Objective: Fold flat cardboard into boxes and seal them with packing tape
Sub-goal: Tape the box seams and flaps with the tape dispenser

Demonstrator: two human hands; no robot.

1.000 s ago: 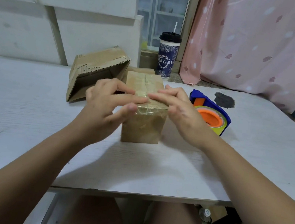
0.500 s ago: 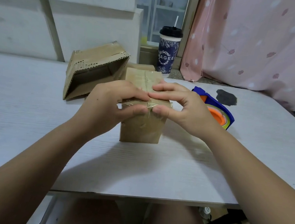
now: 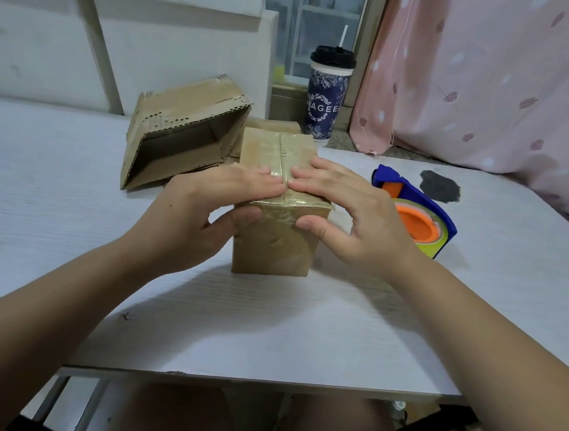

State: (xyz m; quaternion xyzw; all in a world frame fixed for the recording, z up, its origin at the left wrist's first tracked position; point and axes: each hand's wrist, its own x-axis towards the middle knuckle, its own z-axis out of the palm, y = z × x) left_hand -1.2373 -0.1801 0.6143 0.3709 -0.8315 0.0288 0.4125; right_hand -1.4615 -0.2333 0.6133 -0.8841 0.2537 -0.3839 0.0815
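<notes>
The sealed box (image 3: 272,245) is stood at the centre of the frame on the white table (image 3: 68,231). The fingers of the left hand (image 3: 200,215) and the right hand (image 3: 345,213) are laid flat and nearly straight on its top, either side of the taped seam (image 3: 282,162), and both thumbs are pressed against the near face; nothing is clenched. The step is judged to be the rubbing-down of the tape over the near top edge. It is best done by stroking outward from the seam so that creases are pushed out, with the box held steady. The tape dispenser (image 3: 424,210) is left at centre right. The box's underside and far end are hidden. How far the clear tape reaches down the near face cannot be made out.
</notes>
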